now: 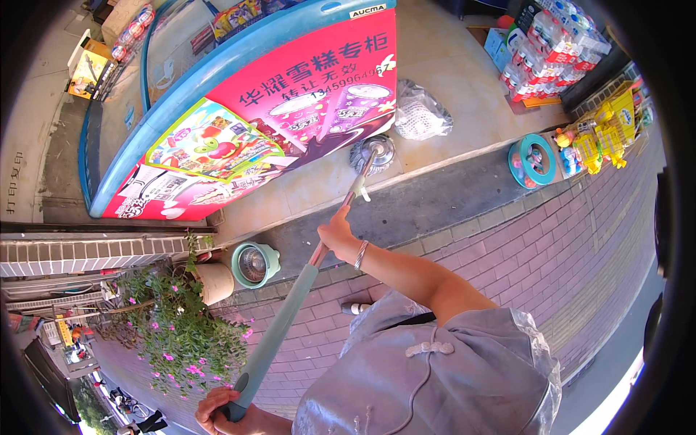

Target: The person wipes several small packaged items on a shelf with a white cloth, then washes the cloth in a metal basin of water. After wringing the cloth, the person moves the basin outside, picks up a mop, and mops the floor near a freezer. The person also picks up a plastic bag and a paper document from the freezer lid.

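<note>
A spin mop slants across the head view, its green-grey pole (283, 326) low on the left. My left hand (225, 409) is wrapped round the pole's top end. Farther down, my right hand (338, 235), with a twisted bracelet at its wrist, grips the metal section of the same pole. The round mop head (373, 154) has a shiny metal disc and grey strands; it rests on the tiled floor beside the freezer's bottom edge. A pale green mop bucket (255, 265) with a metal spin basket stands on the dark step, left of my right hand.
An Aucma chest freezer (244, 125) with a printed pink front stands close to the mop head. A clear plastic bag (423, 111) lies beside it. Shrink-wrapped bottles (554, 54), a turquoise-rimmed tub (533, 161) and yellow packets (603, 136) stand right. A flowering plant (179, 331) spreads left.
</note>
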A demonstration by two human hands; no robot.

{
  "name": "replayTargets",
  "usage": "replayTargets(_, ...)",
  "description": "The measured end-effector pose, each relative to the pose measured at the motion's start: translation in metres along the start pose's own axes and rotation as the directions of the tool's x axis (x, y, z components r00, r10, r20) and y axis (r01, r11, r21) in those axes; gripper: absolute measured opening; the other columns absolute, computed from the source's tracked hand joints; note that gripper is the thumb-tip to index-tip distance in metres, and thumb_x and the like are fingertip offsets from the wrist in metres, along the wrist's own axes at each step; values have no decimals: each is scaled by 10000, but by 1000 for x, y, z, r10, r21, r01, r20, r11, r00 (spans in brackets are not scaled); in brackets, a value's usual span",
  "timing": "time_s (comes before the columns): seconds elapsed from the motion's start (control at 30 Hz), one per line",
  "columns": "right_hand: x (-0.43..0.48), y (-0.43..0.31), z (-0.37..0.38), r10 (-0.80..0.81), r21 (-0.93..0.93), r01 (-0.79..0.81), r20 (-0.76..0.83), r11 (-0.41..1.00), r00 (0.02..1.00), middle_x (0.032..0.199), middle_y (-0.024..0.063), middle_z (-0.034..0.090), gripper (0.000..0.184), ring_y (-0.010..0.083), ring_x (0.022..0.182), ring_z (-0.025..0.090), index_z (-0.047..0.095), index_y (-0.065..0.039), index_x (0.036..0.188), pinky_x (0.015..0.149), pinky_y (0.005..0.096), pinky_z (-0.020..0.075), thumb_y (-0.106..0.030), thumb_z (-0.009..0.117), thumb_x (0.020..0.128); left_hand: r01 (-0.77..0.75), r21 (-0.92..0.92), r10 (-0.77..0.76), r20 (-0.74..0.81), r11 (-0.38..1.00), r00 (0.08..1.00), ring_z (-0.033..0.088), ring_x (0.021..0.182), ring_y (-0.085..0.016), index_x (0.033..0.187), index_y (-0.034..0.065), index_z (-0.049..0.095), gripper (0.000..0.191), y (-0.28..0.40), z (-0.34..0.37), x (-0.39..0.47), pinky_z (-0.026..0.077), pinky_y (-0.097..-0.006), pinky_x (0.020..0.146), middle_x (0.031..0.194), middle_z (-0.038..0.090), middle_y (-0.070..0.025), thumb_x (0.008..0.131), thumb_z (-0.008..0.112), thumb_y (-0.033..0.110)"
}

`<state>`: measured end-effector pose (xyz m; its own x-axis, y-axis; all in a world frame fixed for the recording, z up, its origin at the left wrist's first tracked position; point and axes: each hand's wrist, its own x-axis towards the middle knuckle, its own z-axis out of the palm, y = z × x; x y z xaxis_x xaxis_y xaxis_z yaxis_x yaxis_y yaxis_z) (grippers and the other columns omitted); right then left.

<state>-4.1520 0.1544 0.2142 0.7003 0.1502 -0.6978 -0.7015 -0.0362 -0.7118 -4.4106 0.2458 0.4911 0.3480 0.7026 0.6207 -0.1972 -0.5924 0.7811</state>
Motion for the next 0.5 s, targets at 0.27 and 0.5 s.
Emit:
replayTargets(0.27,77,-9,-49,-84,-56,79,-97,995,992,1005,238,572,920,302,768,648,-85,30,1460,514,388,531,-46,549,797,110,-25,-98,295,994,951,581,576,-214,781,-11,556,156,-17,61,-37,528,-369,606,621,608,-119,748,416,53)
replayTargets(0.5,84,-17,-55,-16,13,17,-82,1000,997,1001,215,576,853,286,756,641,-54,-23,1438,509,389,533,-57,531,818,-29,-104,76,485,994,871,583,558,-214,757,-2,600,171,-30,74,-20,532,-366,606,624,629,-102,743,434,38)
